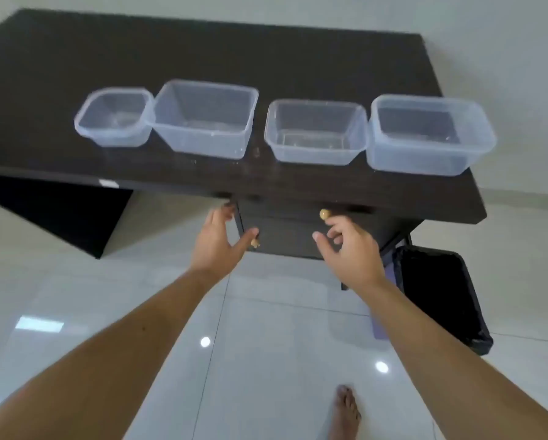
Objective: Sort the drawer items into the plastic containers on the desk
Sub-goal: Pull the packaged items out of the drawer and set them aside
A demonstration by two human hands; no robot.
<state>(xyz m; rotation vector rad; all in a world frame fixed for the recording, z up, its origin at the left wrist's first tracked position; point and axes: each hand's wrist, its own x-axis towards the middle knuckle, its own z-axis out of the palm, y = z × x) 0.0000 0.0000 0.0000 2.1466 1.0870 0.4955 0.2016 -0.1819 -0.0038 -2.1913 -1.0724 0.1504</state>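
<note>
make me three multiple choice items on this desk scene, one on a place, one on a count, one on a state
1. Where does the black bin stand?
A. on the desk
B. on the floor beside the drawer unit, on the right of the view
C. under the far left end of the desk

2. How many clear plastic containers stand on the desk?
A. two
B. four
C. six

3. What do the containers hold?
A. nothing visible
B. pens
C. coins

Answers:
1 B: the bin sits on the pale tiles to the right of the drawers.
2 B: a row of four, from the small square container through two middle ones to the right container.
3 A: the dark desk shows through every one, and both the left hand and the right hand reach toward the drawer front, holding nothing.
</note>
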